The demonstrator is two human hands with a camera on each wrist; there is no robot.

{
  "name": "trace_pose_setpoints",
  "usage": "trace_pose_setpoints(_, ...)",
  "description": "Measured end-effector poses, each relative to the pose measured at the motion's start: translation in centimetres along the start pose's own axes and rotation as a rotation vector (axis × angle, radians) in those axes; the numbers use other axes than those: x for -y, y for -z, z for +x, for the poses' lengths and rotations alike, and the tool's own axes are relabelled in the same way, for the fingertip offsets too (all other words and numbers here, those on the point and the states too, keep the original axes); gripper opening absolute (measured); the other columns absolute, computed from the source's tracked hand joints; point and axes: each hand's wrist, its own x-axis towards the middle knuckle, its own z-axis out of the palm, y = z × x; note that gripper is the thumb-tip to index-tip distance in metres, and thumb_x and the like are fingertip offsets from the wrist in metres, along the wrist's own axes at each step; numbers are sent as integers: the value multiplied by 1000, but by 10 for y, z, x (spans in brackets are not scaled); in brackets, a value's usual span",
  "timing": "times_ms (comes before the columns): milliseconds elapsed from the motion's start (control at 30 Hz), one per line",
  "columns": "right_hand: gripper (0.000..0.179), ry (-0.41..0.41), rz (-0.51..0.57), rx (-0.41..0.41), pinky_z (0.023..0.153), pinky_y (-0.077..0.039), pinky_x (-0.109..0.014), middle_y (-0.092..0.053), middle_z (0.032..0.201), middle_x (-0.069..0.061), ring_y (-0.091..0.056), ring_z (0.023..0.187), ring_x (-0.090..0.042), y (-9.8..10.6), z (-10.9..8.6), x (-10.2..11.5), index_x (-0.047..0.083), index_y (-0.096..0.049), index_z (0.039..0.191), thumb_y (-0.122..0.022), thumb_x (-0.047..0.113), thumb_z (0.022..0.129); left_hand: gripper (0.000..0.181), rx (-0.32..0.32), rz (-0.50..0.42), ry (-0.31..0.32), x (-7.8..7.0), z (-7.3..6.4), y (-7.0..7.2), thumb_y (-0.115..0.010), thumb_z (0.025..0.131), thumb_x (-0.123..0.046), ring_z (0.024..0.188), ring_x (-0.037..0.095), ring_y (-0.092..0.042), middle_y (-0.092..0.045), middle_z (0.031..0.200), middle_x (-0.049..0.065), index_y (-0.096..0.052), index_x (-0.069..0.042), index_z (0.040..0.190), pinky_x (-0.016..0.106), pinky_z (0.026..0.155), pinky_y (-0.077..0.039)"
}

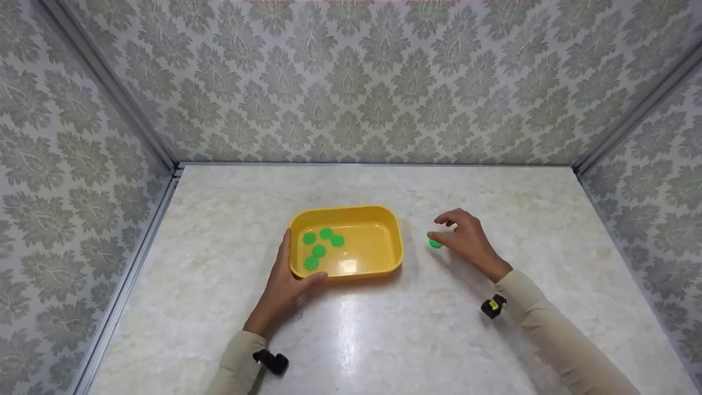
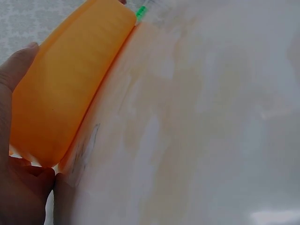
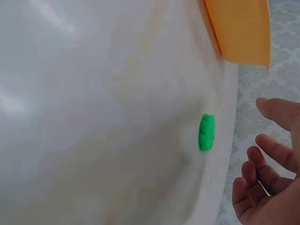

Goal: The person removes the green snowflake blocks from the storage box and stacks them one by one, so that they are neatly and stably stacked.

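We see the grip of the right hand (image 1: 468, 240) with thumb and fingers apart, near a small bright-green scalloped disc (image 3: 206, 132) that lies on the glossy, white-and-beige marbled counter (image 1: 384, 340), to the right of a shallow, yellow, rounded-rectangular plastic tray (image 1: 368, 244). The grip of the left hand (image 1: 288, 282) is clamped on that tray's near left corner, thumb along the near side and fingers along the left wall. Inside the tray we count five matching green discs (image 1: 318, 251), grouped toward its left half. Farther out, we notice a black wrist device (image 1: 491, 307) by the right sleeve, bearing a yellow patch (image 1: 494, 303) too small for us to read. Beyond the counter stand grey-green leaf-patterned wall panels (image 1: 351, 82).
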Motion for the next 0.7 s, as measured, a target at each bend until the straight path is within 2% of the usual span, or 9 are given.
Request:
trace_pose_setpoints(267, 36, 93, 15, 42, 99, -53, -59, -72, 121, -22, -62, 114, -43, -4, 7, 24, 0, -78, 123, -90, 18, 94, 131, 2, 0, -4, 0, -2, 1, -95, 89, -34, 169, 28, -15, -11, 185, 6, -1, -21, 179, 56, 135, -13)
trace_pose_setpoints(567, 34, 135, 33, 76, 99, -54, -61, -73, 121, -20, -63, 115, -45, -15, 16, 43, 4, -79, 122, -90, 21, 95, 129, 6, -11, -2, 3, -1, 1, -94, 90, -37, 169, 26, -13, -10, 185, 4, -1, -23, 179, 56, 136, -11)
trace_pose_setpoints(700, 31, 161, 52, 86, 100, -54, -62, -73, 118, -15, -63, 116, -46, -19, 19, 51, 6, -80, 121, -90, 21, 95, 129, 7, -17, -14, 2, -1, 1, -94, 91, -38, 169, 25, -13, -11, 184, 4, -1, -23, 179, 53, 135, -12)
